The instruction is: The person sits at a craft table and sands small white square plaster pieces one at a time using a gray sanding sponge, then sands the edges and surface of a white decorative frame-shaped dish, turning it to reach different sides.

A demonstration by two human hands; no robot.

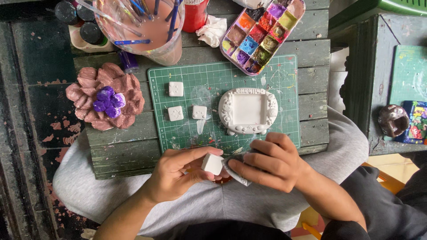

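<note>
Over the lap, left hand [178,171] pinching white square tile [212,163], right hand [267,162] gripping grey sanding pad [235,173] against it

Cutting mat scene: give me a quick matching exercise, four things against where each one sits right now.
Things:
1. white square block
2. white clay frame
3. paint palette
4. pink flower piece

Places:
A. left of the green cutting mat
B. on the mat
C. in the left hand
D. beyond the mat's far right corner

Pairs: 1-C, 2-B, 3-D, 4-A

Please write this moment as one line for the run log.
left hand: holds small white square tile | right hand: presses grey cloth against it | green cutting mat: three more tiles, white frame
</note>
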